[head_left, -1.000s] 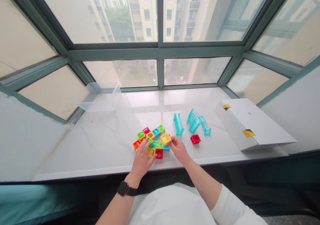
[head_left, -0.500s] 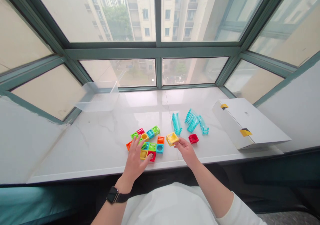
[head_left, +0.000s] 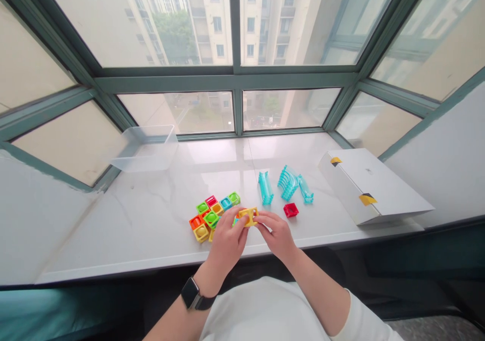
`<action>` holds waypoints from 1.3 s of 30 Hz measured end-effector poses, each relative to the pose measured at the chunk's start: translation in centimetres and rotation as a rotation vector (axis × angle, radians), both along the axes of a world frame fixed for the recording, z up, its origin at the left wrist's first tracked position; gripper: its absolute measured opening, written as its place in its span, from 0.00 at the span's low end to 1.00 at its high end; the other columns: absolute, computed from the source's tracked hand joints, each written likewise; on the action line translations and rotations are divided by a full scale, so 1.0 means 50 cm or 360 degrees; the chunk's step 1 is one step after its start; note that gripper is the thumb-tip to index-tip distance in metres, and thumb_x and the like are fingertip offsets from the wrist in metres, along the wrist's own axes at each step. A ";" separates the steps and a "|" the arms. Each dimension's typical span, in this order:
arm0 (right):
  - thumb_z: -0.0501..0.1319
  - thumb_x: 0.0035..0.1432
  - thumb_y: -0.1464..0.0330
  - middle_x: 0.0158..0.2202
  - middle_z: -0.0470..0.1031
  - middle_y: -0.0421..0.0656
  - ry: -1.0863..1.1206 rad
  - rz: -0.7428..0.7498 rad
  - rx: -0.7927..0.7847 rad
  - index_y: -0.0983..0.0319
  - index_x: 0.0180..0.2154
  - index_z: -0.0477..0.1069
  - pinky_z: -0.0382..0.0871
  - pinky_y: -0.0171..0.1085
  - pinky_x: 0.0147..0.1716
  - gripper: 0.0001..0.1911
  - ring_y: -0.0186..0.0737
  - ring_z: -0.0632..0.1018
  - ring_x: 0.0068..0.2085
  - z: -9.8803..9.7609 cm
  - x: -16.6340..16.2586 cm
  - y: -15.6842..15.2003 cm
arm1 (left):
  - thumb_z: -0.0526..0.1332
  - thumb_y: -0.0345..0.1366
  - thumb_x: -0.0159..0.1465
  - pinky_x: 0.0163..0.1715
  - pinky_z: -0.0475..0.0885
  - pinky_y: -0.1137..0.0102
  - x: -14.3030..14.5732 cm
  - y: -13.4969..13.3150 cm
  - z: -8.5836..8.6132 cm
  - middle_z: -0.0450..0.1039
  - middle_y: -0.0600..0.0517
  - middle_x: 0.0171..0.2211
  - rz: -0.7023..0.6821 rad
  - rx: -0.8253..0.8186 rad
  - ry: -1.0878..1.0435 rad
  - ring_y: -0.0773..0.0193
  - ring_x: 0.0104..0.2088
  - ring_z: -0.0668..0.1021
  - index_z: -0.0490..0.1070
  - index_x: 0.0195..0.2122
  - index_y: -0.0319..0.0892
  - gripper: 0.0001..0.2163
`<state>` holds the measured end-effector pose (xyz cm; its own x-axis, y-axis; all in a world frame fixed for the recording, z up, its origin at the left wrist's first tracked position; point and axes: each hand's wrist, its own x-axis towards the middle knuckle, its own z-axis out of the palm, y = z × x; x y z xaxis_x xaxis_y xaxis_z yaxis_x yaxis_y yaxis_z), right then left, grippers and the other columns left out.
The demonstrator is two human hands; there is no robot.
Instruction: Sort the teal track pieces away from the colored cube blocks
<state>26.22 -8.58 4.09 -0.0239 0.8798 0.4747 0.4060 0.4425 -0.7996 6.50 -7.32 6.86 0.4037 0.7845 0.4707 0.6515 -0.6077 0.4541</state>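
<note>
My left hand (head_left: pixel 227 241) and my right hand (head_left: pixel 276 235) meet over the white marble windowsill (head_left: pixel 125 220), both gripping a yellow hollow cube block (head_left: pixel 248 216) from opposite sides. Left of my left hand lies a tight cluster of green, red, orange, blue and yellow magnetic cube blocks (head_left: pixel 211 212). Some further blocks sit partly hidden beneath my hands, and I cannot tell how many. A separate red cube block (head_left: pixel 290 209) rests to the right of my right hand.
Several clear turquoise curved track pieces (head_left: pixel 288 183) stand behind my right hand. A white cardboard box (head_left: pixel 369 187) with yellow-and-black tape lies at the right. A clear plastic tub (head_left: pixel 146 149) sits at the far left against the window frame.
My hands have come together, and the yellow block is now held between them. The blocks near my left hand have shifted, and the view has turned slightly.
</note>
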 end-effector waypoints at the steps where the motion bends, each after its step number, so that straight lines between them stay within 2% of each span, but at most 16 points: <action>1: 0.63 0.70 0.64 0.51 0.83 0.45 -0.0019 -0.0005 0.0012 0.51 0.48 0.82 0.79 0.46 0.54 0.09 0.47 0.83 0.51 -0.001 -0.001 -0.001 | 0.54 0.35 0.74 0.62 0.73 0.46 0.000 0.001 -0.001 0.71 0.45 0.62 0.0001 -0.0013 0.0017 0.47 0.64 0.73 0.73 0.59 0.51 0.15; 9: 0.61 0.72 0.64 0.49 0.83 0.46 -0.0133 0.0058 0.0018 0.54 0.47 0.81 0.79 0.44 0.52 0.09 0.45 0.83 0.50 -0.001 -0.003 -0.002 | 0.55 0.34 0.74 0.56 0.76 0.49 -0.003 0.001 -0.022 0.73 0.40 0.58 0.0043 0.0037 0.0170 0.47 0.58 0.76 0.73 0.57 0.44 0.13; 17: 0.62 0.70 0.68 0.48 0.83 0.45 -0.0236 0.0046 0.0068 0.54 0.47 0.79 0.79 0.44 0.51 0.08 0.44 0.83 0.49 0.001 0.007 -0.006 | 0.57 0.35 0.74 0.54 0.77 0.53 -0.005 -0.001 -0.031 0.74 0.42 0.59 0.0051 0.0064 0.0195 0.49 0.57 0.78 0.75 0.56 0.47 0.13; 22: 0.60 0.71 0.71 0.47 0.82 0.46 -0.0302 -0.0004 0.0151 0.54 0.50 0.76 0.79 0.45 0.50 0.10 0.45 0.82 0.49 0.007 0.001 -0.013 | 0.58 0.35 0.73 0.55 0.76 0.53 0.002 -0.004 -0.018 0.74 0.43 0.59 0.0059 0.0067 0.0142 0.50 0.57 0.78 0.75 0.57 0.48 0.13; 27: 0.60 0.69 0.72 0.51 0.76 0.48 -0.0320 -0.0102 0.0213 0.55 0.54 0.73 0.79 0.46 0.52 0.14 0.46 0.79 0.52 -0.002 -0.005 -0.018 | 0.59 0.37 0.74 0.55 0.75 0.53 0.011 -0.006 -0.004 0.75 0.44 0.57 0.0085 0.0083 0.0128 0.50 0.56 0.78 0.76 0.55 0.48 0.12; 34: 0.60 0.65 0.74 0.53 0.72 0.49 -0.0245 -0.0140 0.0119 0.55 0.59 0.68 0.81 0.46 0.46 0.22 0.47 0.78 0.51 -0.006 0.006 -0.015 | 0.64 0.39 0.71 0.52 0.75 0.53 0.013 -0.009 -0.010 0.77 0.45 0.52 0.0078 0.0096 0.0102 0.49 0.52 0.79 0.78 0.49 0.50 0.08; 37: 0.61 0.66 0.73 0.55 0.71 0.49 -0.0231 -0.0065 0.0086 0.54 0.61 0.68 0.82 0.46 0.48 0.23 0.48 0.77 0.55 -0.007 0.018 -0.015 | 0.63 0.40 0.71 0.52 0.75 0.54 0.014 -0.013 -0.015 0.77 0.45 0.51 0.0065 0.0021 0.0025 0.51 0.52 0.79 0.76 0.50 0.49 0.08; 39: 0.62 0.67 0.71 0.59 0.70 0.50 -0.0271 -0.0004 0.0087 0.53 0.64 0.65 0.80 0.50 0.54 0.26 0.50 0.75 0.60 -0.009 0.026 -0.017 | 0.63 0.42 0.71 0.50 0.76 0.56 0.014 -0.015 -0.020 0.78 0.45 0.49 0.0074 -0.0044 -0.0063 0.52 0.50 0.80 0.72 0.52 0.47 0.10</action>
